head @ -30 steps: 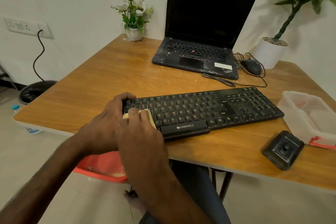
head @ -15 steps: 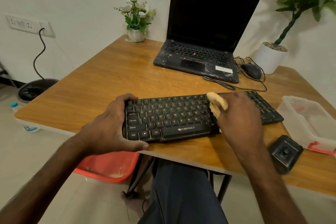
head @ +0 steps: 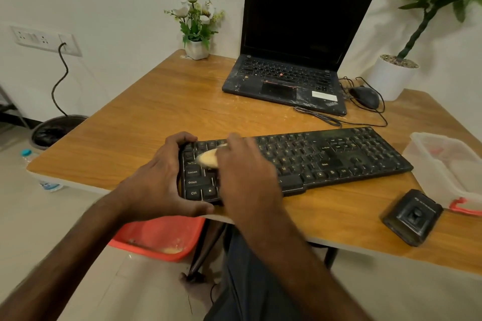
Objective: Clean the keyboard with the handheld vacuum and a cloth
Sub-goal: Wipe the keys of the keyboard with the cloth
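A black keyboard (head: 326, 156) lies near the front edge of the wooden table (head: 161, 117). My left hand (head: 159, 182) grips its left end, thumb under the front edge and fingers over the back. My right hand (head: 245, 172) holds a small yellow cloth (head: 208, 159) and presses it on the keys at the keyboard's upper left. A black handheld vacuum (head: 412, 216) sits on the table at the front right, untouched.
A dusty open laptop (head: 287, 81) stands at the back with a black mouse (head: 365, 96) and cable. A white flower pot (head: 197, 48) and a big plant pot (head: 391, 81) flank it. A clear plastic box (head: 443, 164) is far right. A red bin (head: 159, 240) sits below.
My right hand swept the cloth from the keyboard's left to its middle, then back to the left end. My left hand has kept its grip on the left end.
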A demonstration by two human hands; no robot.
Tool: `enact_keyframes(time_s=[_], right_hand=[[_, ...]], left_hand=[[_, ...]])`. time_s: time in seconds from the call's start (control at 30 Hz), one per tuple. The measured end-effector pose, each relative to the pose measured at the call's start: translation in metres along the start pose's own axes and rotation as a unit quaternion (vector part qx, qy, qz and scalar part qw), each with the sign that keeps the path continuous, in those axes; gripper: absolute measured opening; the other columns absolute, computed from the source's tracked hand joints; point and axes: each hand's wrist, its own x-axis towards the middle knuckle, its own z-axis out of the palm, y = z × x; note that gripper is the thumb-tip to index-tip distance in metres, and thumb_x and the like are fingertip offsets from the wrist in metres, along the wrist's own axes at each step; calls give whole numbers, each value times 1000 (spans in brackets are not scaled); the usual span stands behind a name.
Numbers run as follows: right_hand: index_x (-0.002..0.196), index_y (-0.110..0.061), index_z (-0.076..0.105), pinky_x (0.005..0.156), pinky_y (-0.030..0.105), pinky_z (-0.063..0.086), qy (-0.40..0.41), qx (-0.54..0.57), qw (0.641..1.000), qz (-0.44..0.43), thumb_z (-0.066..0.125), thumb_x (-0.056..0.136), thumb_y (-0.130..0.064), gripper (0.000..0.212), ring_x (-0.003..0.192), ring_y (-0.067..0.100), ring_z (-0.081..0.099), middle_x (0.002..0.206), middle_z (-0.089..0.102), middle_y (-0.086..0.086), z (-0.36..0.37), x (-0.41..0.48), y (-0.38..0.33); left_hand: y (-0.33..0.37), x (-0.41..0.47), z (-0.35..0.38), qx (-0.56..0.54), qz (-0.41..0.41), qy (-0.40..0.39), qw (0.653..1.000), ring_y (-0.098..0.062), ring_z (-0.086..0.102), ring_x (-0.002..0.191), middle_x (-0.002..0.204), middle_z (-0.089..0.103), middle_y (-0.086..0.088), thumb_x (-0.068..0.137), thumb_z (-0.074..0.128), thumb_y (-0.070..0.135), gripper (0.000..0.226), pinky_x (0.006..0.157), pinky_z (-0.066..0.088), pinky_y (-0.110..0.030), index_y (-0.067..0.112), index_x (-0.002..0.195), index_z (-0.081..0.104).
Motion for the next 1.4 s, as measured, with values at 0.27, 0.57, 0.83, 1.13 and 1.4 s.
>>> enact_keyframes(time_s=[0.27,0.57,0.83,1.13,1.4], right_hand=[[137,-13,49,99,32,44,-6,-48,980,192,63,94,-19,46,121,18,43,135,42,3,-18,-7,62],[134,-15,50,87,33,45,-5,29,999,-34,57,94,-13,40,122,20,38,134,40,3,11,13,-24],[137,-16,54,97,34,44,99,-41,965,240,65,91,-14,47,117,19,48,129,51,4,-21,4,101],[138,-20,50,102,28,35,39,82,992,92,64,90,-13,51,120,14,39,132,45,-4,21,30,9],[137,-23,53,96,31,42,9,16,998,-66,60,93,-15,45,116,15,38,127,46,-2,14,40,22]], left_hand=[[3,4,3,3,-4,-13,1000,6,49,116,132,37,24,42,81,76,124,87,41,-11,48,138,9],[-4,1,0,-11,12,7,1000,18,50,114,137,29,37,44,84,71,127,89,46,-12,47,141,6],[-1,3,2,-20,2,-6,1000,6,48,120,134,35,29,42,83,75,126,98,41,-16,52,138,4],[1,3,3,-34,9,2,999,16,47,116,131,38,27,44,89,68,128,91,46,-10,49,139,4],[-3,3,1,-41,16,2,999,21,43,119,135,29,36,44,90,68,132,94,43,-5,51,140,1]])
